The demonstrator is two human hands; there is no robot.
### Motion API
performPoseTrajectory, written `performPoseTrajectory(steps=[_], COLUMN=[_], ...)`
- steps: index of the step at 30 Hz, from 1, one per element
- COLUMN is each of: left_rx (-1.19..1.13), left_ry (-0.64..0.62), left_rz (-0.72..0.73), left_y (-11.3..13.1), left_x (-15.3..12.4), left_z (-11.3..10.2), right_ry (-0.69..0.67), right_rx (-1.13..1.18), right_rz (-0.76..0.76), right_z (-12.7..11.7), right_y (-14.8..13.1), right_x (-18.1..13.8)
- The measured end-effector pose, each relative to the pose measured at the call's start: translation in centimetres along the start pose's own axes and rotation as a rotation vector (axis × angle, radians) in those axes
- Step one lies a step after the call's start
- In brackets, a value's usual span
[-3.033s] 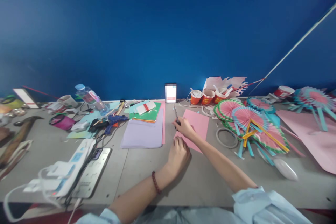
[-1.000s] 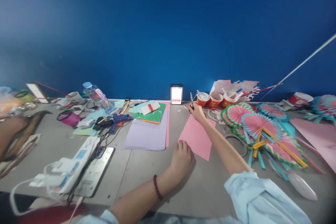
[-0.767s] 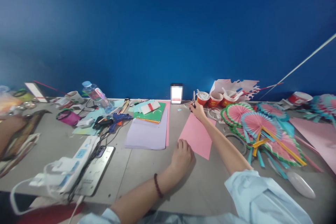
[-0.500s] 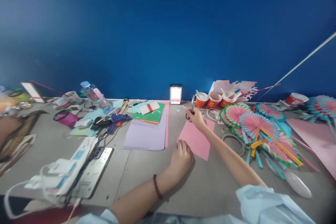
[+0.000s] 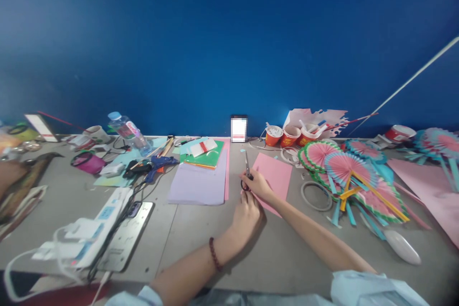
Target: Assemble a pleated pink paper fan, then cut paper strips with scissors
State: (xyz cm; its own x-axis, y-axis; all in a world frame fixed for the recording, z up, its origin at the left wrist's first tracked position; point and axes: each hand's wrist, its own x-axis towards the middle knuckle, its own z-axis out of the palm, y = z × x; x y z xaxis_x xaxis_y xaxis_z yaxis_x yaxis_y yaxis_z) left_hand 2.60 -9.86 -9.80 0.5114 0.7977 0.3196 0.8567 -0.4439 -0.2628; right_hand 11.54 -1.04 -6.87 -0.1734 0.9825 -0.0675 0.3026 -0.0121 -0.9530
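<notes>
A sheet of pink paper [image 5: 274,177] lies on the grey table in front of me. My left hand [image 5: 247,215] is at its lower left corner, fingers bent together over the edge and gripping it. Just beyond, my right hand [image 5: 260,185] grips a pair of scissors [image 5: 247,168] by the dark handles. The blades point away from me, left of the pink sheet, and seem closed or nearly so. My two hands are almost touching, and my right forearm crosses over the sheet's lower part.
Left of my hands lie lilac paper [image 5: 199,186] and a green pack [image 5: 208,155]. Farther left are a glue gun [image 5: 158,165], a bottle [image 5: 131,131], a power strip [image 5: 103,224] and a phone [image 5: 127,236]. Paper fans [image 5: 351,172], a tape roll [image 5: 316,196] and red cups [image 5: 290,136] are on the right.
My right hand has come back toward me with the scissors, from the sheet's far edge to beside my left hand. My left hand has hardly moved.
</notes>
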Motion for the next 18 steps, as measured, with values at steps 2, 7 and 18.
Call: performPoseTrajectory(steps=[2, 7, 18], left_rx=[0.027, 0.041, -0.018], left_ry=[-0.018, -0.014, 0.052], left_rz=[0.014, -0.007, -0.029], left_y=[0.0, 0.1, 0.2], left_x=[0.0, 0.2, 0.1], left_z=[0.1, 0.0, -0.7], right_ry=[0.001, 0.018, 0.011], right_rx=[-0.01, -0.045, -0.372], right_rz=[0.001, 0.0, -0.018], right_z=[0.1, 0.3, 0.0], right_y=[-0.1, -0.1, -0.1], right_x=[-0.1, 0.1, 1.2])
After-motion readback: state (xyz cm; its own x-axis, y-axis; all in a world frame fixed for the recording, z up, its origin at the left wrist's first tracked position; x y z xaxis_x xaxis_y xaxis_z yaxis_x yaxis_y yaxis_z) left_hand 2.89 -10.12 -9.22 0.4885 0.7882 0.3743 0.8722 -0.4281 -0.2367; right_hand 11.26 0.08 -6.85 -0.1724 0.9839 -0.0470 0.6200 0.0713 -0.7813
